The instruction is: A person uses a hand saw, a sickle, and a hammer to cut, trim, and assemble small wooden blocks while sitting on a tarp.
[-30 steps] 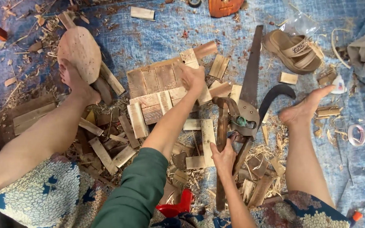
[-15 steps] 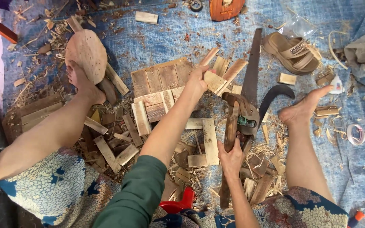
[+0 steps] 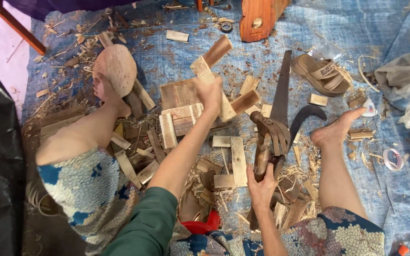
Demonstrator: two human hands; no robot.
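Two hands are at work here, and we start with the left hand (image 3: 210, 92), whose grip is closed around a bundle of short wooden slats (image 3: 213, 64), lifted clear of the floor so that the upper ends fan out above the fingers. Our right hand (image 3: 262, 187) has its grip wrapped tight on the wooden handle of a heavy chopping blade (image 3: 270, 137), whose dark metal head rests low among the shavings. Just beneath the raised bundle lies a stack of flat boards (image 3: 179, 109), and around it we see cut slats (image 3: 238, 159) scattered on the blue tarp (image 3: 366, 189), with a handsaw (image 3: 281, 95) lying just beside the blade's head. As far as we can judge, a good many pieces are already split and cut to length, while some are gathered in hand and many more lie loose and unsorted near our bare feet. Further out sit a sandal (image 3: 321, 73), a round wooden disc (image 3: 116, 68) and a roll of tape (image 3: 393, 159). We cannot make out how many slats the bundle holds, the blade's edge is buried in chips, and the orange-brown wooden object (image 3: 257, 19) at the top is cut off by the frame.
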